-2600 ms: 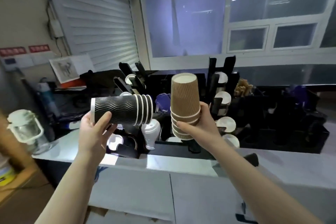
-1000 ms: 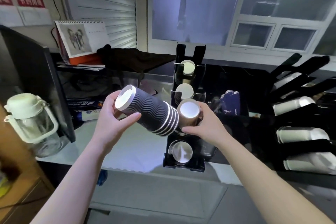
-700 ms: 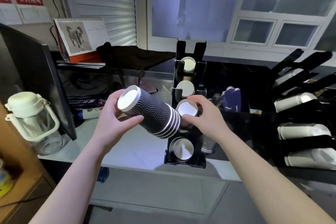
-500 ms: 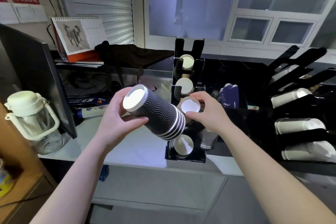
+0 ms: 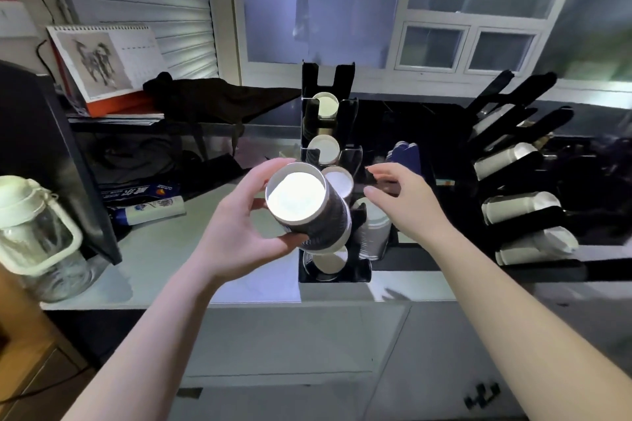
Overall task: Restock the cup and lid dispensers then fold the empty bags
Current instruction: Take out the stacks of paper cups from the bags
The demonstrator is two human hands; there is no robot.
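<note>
Cup stack (image 5: 309, 212) in left hand (image 5: 239, 232)

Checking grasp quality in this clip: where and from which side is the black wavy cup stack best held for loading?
Around the ribbed side wall near its base, from the left and below, as the left hand does now. The black cup stack lies tilted with its white base toward the camera and its rims toward the dispenser, leaving the leading end free.

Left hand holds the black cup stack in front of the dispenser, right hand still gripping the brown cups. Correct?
Not quite. In the head view the right hand is open and holds nothing, fingers spread beside the black dispenser; the brown cups are no longer in its grip. The left hand does hold the black cup stack in front of the dispenser.
</note>
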